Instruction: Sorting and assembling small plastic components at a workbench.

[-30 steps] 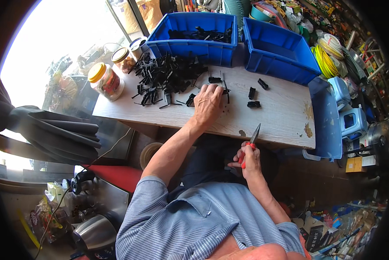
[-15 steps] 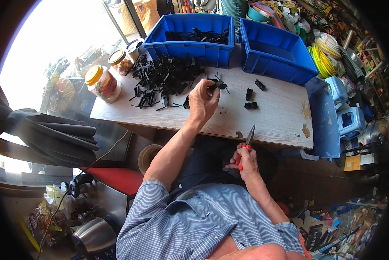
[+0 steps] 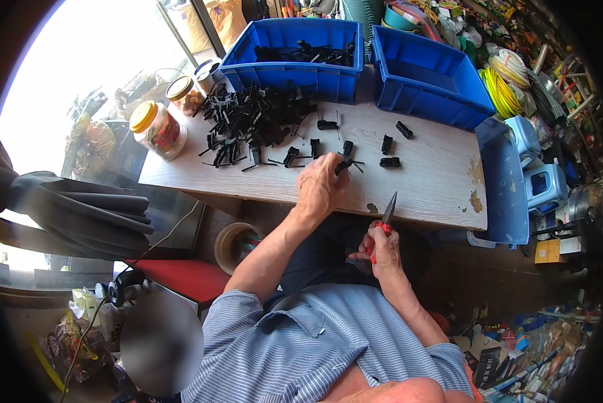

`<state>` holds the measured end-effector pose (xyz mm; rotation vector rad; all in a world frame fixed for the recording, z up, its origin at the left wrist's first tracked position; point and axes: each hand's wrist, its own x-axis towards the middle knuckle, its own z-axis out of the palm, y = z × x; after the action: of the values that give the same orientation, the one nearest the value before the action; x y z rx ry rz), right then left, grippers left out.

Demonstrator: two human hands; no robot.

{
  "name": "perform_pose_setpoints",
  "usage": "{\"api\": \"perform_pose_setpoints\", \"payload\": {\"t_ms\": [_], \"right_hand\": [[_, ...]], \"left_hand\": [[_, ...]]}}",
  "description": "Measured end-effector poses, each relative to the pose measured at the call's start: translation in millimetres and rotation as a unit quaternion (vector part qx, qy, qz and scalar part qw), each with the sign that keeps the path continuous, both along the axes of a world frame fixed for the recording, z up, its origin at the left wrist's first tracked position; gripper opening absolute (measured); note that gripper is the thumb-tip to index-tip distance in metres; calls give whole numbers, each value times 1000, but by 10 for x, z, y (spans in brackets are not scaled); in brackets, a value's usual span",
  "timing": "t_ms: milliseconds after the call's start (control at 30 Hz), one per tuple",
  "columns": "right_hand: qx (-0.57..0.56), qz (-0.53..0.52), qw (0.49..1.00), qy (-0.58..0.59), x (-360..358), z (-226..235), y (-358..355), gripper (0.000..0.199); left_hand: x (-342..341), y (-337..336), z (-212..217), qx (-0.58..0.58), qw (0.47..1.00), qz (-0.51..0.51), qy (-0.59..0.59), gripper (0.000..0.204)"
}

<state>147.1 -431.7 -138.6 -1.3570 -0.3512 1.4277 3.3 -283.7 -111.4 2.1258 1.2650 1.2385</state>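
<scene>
My left hand [image 3: 320,185] is over the table near its front edge, fingers closed on a small black plastic part [image 3: 342,167] with thin stems sticking out. The fingers hide much of the part. Just beyond lies another black plastic piece [image 3: 348,148]. In front of the table my right hand [image 3: 384,252] is wrapped round red-handled long-nose pliers [image 3: 389,209], their pointed tip up toward the table edge. A large pile of black parts with stems [image 3: 254,114] covers the table's left side. Stemless black pieces [image 3: 390,162] lie to the right.
A blue crate [image 3: 294,77] holding black parts stands at the back, with a second blue crate [image 3: 429,94] to its right. A yellow-lidded jar [image 3: 159,131] is by the window. Below the table edge is a round bin [image 3: 226,248]; a blue tub [image 3: 503,195] stands at right.
My left hand has come back toward the front edge with a black part in its fingers, uncovering several pieces on the table. My right hand and the pliers have barely moved.
</scene>
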Motion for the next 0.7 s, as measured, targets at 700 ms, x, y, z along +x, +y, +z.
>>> {"api": "perform_pose_setpoints", "payload": {"t_ms": [700], "right_hand": [[9, 4, 1000, -8, -37, 9, 11, 18]], "left_hand": [[0, -236, 70, -21, 996, -84, 27, 28]]}}
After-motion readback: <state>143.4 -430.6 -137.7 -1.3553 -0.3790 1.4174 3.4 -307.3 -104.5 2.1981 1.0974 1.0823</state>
